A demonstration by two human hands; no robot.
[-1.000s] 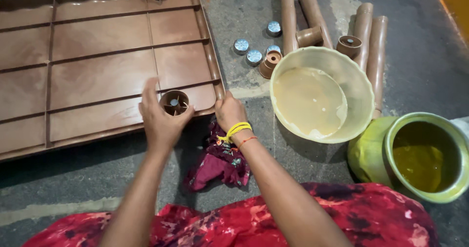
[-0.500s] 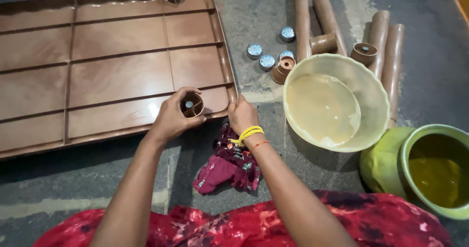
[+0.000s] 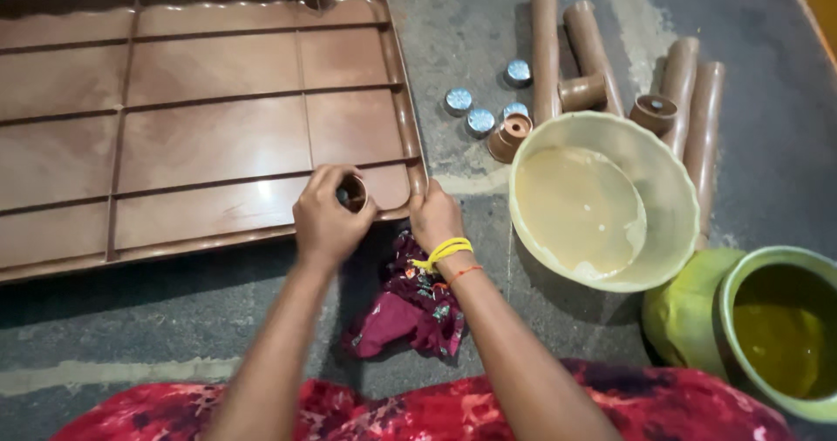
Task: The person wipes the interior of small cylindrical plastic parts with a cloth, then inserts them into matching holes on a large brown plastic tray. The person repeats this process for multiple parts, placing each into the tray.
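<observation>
left hand (image 3: 327, 219) curled tight around short brown plastic socket (image 3: 352, 192), right hand (image 3: 434, 219) pinching brown ribbed plastic tabletop (image 3: 209, 118) rim; looks stiff, light, best held by rim

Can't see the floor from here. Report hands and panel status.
Left hand cupped around brown socket at panel corner. Right hand grips brown panel edge. Maroon cloth below hands; nothing blocking.

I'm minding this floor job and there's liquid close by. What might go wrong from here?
1. The wide bowl of cloudy liquid sits right beside the right hand; a bumped rim might spill it across the floor.
2. The left hand grips the round socket at the brown panel's corner; fingers could get pinched.
3. The small silver caps lie loose and may roll away.
</observation>
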